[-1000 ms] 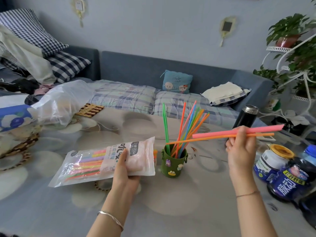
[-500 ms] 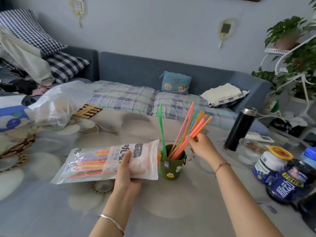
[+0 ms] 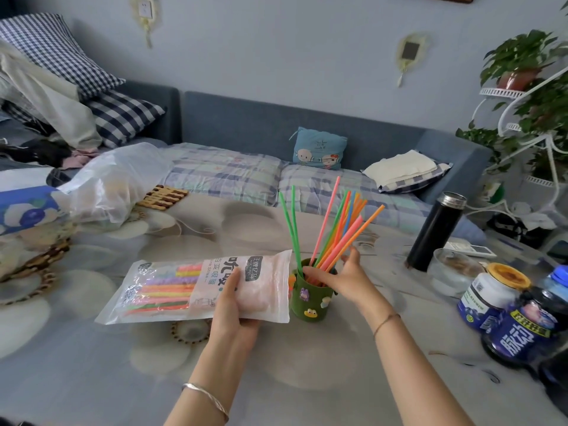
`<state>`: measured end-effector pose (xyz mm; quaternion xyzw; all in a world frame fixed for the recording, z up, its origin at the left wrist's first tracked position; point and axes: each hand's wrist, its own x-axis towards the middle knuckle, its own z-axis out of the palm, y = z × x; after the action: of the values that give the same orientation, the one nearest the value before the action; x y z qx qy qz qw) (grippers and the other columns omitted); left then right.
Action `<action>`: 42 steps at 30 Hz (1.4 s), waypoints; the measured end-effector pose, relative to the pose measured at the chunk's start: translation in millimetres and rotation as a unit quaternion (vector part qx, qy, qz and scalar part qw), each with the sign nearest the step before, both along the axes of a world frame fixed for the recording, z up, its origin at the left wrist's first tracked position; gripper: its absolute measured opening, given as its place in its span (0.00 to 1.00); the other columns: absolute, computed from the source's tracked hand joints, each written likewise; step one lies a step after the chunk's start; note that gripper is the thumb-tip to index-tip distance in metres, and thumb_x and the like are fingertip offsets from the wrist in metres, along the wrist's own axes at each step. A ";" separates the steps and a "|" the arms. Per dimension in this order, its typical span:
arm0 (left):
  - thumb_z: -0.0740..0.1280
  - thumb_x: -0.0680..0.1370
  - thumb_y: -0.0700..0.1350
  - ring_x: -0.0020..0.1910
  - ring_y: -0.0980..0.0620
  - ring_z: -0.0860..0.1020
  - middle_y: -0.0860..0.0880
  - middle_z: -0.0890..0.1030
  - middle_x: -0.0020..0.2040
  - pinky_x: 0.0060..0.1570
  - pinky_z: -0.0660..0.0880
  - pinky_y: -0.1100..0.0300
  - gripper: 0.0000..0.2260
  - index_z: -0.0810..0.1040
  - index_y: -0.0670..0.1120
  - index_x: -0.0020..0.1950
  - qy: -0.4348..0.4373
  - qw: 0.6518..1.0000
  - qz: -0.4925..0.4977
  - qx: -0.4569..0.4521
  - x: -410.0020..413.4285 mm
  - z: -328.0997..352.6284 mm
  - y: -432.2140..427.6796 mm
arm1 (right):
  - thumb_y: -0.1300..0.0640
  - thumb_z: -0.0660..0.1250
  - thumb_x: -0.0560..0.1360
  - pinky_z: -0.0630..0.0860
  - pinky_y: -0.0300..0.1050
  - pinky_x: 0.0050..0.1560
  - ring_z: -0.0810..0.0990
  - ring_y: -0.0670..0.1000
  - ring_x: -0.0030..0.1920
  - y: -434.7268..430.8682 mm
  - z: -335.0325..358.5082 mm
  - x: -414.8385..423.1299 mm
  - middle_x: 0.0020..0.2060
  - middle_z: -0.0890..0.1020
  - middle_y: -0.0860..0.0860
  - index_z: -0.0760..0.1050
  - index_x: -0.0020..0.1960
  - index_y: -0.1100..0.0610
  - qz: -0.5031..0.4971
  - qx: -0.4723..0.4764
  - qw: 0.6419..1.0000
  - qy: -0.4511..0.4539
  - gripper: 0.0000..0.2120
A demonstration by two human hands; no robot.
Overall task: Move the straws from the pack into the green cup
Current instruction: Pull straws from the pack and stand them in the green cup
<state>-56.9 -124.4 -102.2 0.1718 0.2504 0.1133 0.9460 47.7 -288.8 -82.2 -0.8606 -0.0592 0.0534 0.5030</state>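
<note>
Head view. The left hand (image 3: 234, 305) grasps the pack (image 3: 172, 290) by its right end, thumb on top and fingers curled beneath, holding it flat just above the desk (image 3: 92, 379). Coloured packed straws (image 3: 163, 287) show through its clear left half. The pack's right edge lies just beside the cup (image 3: 310, 298), which stands upright on the desk at centre. Loose straws (image 3: 333, 232) stand in the cup: two green ones lean left, the pink, orange, green and blue ones fan to the far right. The right hand (image 3: 345, 279) is at the cup's mouth, fingers (image 3: 316, 275) reaching across the rim, thumb raised beside the orange straws; whether it pinches any straw cannot be told. A flask (image 3: 436, 232) stands upright, far right.
</note>
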 end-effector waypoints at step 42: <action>0.71 0.75 0.44 0.60 0.45 0.80 0.44 0.82 0.61 0.62 0.75 0.47 0.19 0.77 0.43 0.65 -0.018 0.991 0.055 0.119 -4.5 6.5 -8.7 | 0.53 0.57 0.80 0.74 0.42 0.54 0.79 0.47 0.48 37.7 -7.6 -74.3 0.44 0.80 0.52 0.75 0.47 0.54 -0.161 0.482 0.861 0.030 0.09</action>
<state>-61.3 -133.2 -95.7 0.2673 0.2271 0.1972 0.9155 -26.6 -251.1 -89.9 -0.5063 0.0770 -0.0375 0.8581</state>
